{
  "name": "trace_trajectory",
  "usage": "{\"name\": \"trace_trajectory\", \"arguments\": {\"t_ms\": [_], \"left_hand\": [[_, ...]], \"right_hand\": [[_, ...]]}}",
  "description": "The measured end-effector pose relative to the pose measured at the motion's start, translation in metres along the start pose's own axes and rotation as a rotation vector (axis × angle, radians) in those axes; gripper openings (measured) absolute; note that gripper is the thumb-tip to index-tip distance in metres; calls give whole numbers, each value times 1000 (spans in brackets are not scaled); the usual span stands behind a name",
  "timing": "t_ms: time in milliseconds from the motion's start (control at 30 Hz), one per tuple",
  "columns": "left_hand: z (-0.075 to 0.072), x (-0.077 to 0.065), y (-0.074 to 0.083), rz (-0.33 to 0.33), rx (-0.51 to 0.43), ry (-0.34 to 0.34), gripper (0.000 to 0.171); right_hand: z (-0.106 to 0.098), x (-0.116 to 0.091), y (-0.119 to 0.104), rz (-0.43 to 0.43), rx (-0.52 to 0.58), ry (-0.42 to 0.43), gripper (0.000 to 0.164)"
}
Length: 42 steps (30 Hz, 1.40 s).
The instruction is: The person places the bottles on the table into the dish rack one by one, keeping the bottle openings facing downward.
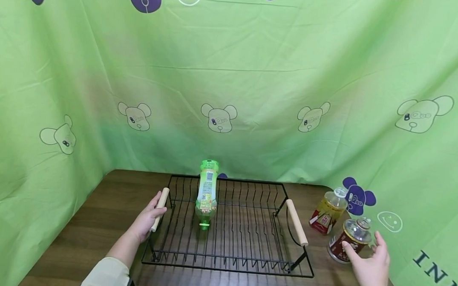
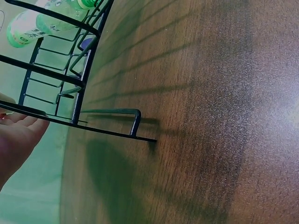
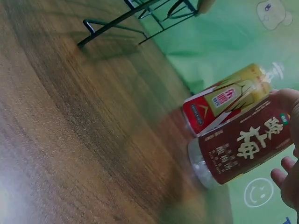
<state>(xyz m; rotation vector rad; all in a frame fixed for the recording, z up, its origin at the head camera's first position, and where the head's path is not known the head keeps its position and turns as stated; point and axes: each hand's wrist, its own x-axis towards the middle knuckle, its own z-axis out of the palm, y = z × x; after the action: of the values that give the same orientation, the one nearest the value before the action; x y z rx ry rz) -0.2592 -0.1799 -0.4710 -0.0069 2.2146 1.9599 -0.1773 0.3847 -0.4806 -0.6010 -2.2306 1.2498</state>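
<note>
My left hand [image 1: 149, 216] grips one wooden handle [image 1: 159, 209] of a black wire dish rack [image 1: 227, 269], its thumb over the handle. A green plastic bottle [image 1: 206, 193] lies in the rack, its green cap toward me. On the right, my right hand [image 1: 373, 264] is beside a clear bottle with a brown label [image 1: 347, 246]; the thumb touches the label, while the other fingers are spread at the far side with a gap showing. That bottle stands on the table. A clear bottle with a red and yellow label [image 3: 224, 102] stands just behind it.
The brown wooden table [image 1: 90, 239] carries everything. A green cloth [image 1: 255, 76] with cartoon bears hangs behind and at both sides, close to the two bottles. The rack's other wooden handle [image 1: 296, 222] lies left of those bottles.
</note>
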Motion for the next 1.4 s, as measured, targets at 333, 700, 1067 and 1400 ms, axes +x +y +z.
{"name": "trace_trajectory", "arguments": {"t_ms": [333, 700, 1067, 1400], "left_hand": [[0, 0, 0, -4, 0, 8, 73], [0, 0, -1, -8, 13, 10, 73], [0, 0, 0, -2, 6, 10, 74], [0, 0, -1, -3, 6, 9, 73]], "right_hand": [[9, 10, 9, 74, 46, -41, 102], [16, 16, 16, 111, 41, -28, 102], [17, 16, 14, 125, 62, -12, 100], [11, 14, 0, 113, 93, 23, 98]]}}
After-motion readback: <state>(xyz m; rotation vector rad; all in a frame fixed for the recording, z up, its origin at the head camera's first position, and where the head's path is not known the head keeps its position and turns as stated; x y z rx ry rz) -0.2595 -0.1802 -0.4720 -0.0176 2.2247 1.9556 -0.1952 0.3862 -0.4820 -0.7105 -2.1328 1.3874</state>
